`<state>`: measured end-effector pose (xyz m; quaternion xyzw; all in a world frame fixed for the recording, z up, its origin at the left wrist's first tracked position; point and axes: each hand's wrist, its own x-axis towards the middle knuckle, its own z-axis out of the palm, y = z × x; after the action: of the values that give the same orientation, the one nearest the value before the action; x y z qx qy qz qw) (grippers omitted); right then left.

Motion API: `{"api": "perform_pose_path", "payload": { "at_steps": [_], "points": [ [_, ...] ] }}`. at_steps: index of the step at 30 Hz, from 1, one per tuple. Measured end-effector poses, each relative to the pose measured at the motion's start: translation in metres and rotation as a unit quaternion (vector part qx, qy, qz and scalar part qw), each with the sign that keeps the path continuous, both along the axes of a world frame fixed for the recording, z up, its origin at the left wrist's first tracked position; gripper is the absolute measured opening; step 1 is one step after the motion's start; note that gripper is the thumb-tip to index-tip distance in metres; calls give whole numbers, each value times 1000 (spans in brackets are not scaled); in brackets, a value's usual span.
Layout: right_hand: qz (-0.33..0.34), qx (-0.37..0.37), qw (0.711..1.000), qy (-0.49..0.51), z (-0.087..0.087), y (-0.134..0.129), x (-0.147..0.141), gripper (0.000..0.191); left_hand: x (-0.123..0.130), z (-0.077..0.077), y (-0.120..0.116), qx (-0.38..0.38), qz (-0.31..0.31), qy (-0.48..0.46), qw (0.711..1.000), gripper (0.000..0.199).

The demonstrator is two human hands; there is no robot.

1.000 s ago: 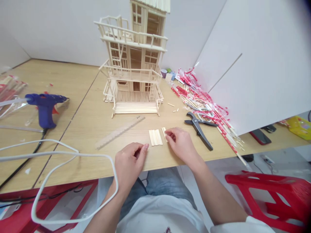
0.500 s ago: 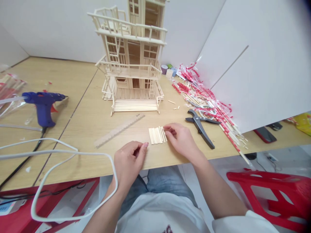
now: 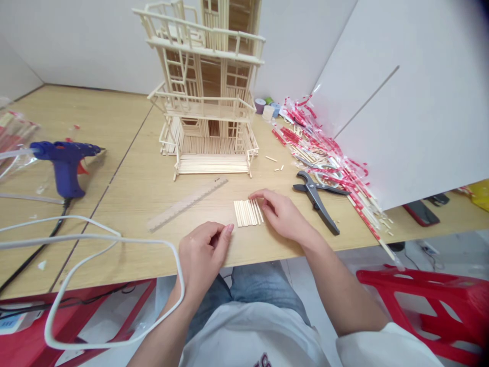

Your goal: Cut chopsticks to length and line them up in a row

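A row of short pale wooden sticks (image 3: 247,213) lies side by side on the table, with narrow gaps between those at the right. My right hand (image 3: 281,214) rests at the row's right end. Its index finger reaches over the top edge there and its thumb is bent apart below; nothing shows between them. Just left of the row is my left hand (image 3: 204,250), thumb and curled fingers pressed together; whatever is inside, if anything, is hidden. Behind the row stands a tiered stick-built model house (image 3: 210,109) with railed balconies.
A clear ruler (image 3: 187,205) lies in front of the house. Black-handled cutters (image 3: 316,201) lie to the right, near a heap of sticks in red-and-clear wrappers (image 3: 324,153). At left are a blue glue gun (image 3: 64,165) and a looping white cable (image 3: 114,237).
My right index finger has stretched out leftward over the top of the stick row, away from the thumb. The left hand stays in place, and the view has shifted slightly.
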<state>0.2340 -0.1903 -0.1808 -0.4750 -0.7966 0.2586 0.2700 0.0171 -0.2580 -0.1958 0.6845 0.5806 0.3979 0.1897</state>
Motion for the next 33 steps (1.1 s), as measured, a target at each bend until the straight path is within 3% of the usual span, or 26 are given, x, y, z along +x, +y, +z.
{"api": "perform_pose_path", "payload": {
  "at_steps": [6, 12, 24, 33],
  "points": [
    [-4, -34, 999, 16, 1, -2, 3, 41, 2, 4, -2, -20, 10, 5, 1000, 32],
    [60, -83, 994, 24, 11, -8, 17, 70, 2, 6, -2, -22, 8, 9, 1000, 33],
    [51, -56, 996, 44, 4, -8, 20, 60, 2, 4, -2, -25, 8, 12, 1000, 32],
    [55, -108, 991, 58, 7, -7, 26, 59, 2, 6, -2, -24, 0, 11, 1000, 31]
  ]
}}
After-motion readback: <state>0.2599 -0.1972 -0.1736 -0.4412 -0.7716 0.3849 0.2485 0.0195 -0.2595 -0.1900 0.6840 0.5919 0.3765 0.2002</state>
